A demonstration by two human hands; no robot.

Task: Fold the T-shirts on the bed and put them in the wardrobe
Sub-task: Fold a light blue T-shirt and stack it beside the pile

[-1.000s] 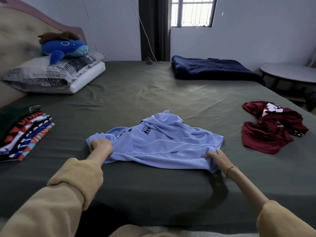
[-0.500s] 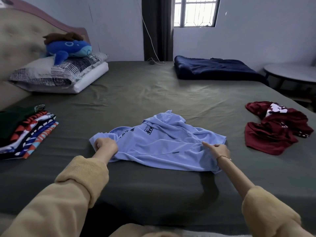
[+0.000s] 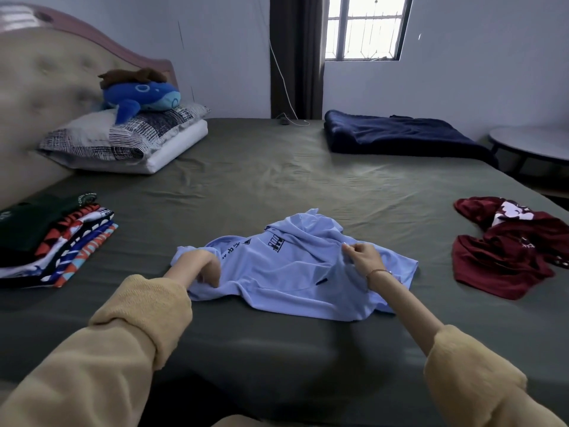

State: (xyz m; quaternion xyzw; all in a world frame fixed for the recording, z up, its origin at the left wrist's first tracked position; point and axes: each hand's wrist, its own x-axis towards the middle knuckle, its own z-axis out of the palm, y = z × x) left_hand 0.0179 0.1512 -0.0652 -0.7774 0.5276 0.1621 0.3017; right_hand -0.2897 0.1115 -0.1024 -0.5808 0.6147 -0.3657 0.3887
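Toward the left edge of the bed (image 3: 277, 180) with its olive-green sheet, a stack of folded patterned T-shirts (image 3: 55, 238) shows the size each fold should match. Near the front edge, at the middle, the crumpled light-blue T-shirt with black print (image 3: 286, 272) lies unfolded. The left hand (image 3: 200, 266) curls its fingers into the shirt's left side; the right hand (image 3: 363, 255) pinches a ridge of cloth at its right. To do this well, I judge both hands should draw apart and lay the fabric flat, sleeves out, before any fold. Near the right edge, the rumpled dark-red T-shirt with white print (image 3: 508, 248) waits, untouched.
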